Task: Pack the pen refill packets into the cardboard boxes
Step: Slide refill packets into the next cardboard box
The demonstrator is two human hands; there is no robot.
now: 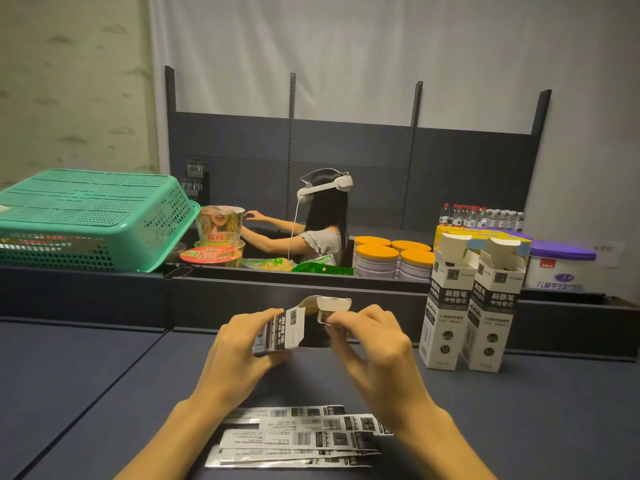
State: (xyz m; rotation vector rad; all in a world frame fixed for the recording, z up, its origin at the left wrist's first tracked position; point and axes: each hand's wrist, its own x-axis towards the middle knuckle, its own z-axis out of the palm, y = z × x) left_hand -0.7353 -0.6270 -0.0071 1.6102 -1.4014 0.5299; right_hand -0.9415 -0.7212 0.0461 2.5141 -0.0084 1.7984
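A small black-and-white cardboard box (287, 329) is held above the dark table, lying on its side with its flaps open. My left hand (239, 344) grips its left end. My right hand (372, 341) pinches the open white top flap at the box's right end. Several flat pen refill packets (301, 434) lie in a loose pile on the table between my forearms. Two more of the same boxes (446, 306) (493, 310) stand upright at the right with their tops open.
An upturned green plastic basket (93, 216) sits at the back left. Behind a low dark ledge (294, 289) are noodle cups (220, 225), orange-lidded tins (377, 259), water bottles (481, 214) and a person wearing a headset (323, 216).
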